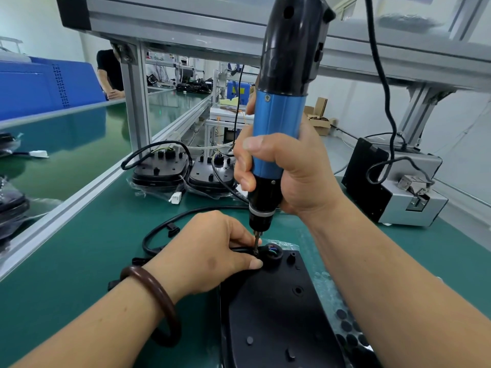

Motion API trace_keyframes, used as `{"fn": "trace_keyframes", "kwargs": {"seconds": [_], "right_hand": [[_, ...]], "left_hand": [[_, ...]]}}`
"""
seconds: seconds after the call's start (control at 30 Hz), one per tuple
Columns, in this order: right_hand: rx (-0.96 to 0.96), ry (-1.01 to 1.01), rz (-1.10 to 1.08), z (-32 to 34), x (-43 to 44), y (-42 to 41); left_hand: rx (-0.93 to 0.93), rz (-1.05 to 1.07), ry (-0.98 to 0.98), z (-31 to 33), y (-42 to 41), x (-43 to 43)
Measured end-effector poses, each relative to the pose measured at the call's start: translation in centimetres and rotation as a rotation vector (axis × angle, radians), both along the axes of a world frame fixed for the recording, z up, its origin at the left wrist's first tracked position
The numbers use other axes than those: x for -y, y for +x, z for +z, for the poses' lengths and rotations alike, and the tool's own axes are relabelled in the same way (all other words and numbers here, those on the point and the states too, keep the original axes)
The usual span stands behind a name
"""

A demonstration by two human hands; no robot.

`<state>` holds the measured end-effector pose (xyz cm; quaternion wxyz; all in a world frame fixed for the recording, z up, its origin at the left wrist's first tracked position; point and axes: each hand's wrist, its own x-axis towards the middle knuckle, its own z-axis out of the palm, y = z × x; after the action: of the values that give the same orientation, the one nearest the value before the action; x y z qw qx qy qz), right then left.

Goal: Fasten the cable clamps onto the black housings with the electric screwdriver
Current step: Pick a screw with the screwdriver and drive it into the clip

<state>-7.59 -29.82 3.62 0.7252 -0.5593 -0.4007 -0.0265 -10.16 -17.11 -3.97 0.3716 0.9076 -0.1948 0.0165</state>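
A black housing lies on bubble wrap on the green bench in front of me. My right hand grips the blue and black electric screwdriver, held upright, its bit down on the cable clamp at the housing's far edge. My left hand pinches the black cable and clamp right beside the bit. Coloured wires show inside the round cable entry. The screw itself is hidden under the bit.
Two more black housings with cables and white plugs stand further back on the bench. A grey and black power box sits at the right. An aluminium frame post rises behind. A person stands far left at the back.
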Motion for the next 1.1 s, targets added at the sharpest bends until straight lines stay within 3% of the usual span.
{"fn": "trace_keyframes", "kwargs": {"seconds": [0.4, 0.6, 0.93, 1.1], "right_hand": [[-0.01, 0.011, 0.03, -0.3, 0.2, 0.3], [-0.038, 0.044, 0.045, -0.4, 0.7, 0.6], [-0.035, 0.046, 0.068, -0.3, 0.8, 0.7], [-0.032, 0.043, 0.085, -0.3, 0.9, 0.7]], "left_hand": [[0.004, 0.01, 0.039, -0.1, 0.1, -0.1], [-0.147, -0.128, -0.011, 0.6, 0.4, -1.1], [0.149, -0.108, 0.242, 1.2, 0.0, 0.0], [0.143, -0.025, 0.193, 0.8, -0.1, 0.1]]}}
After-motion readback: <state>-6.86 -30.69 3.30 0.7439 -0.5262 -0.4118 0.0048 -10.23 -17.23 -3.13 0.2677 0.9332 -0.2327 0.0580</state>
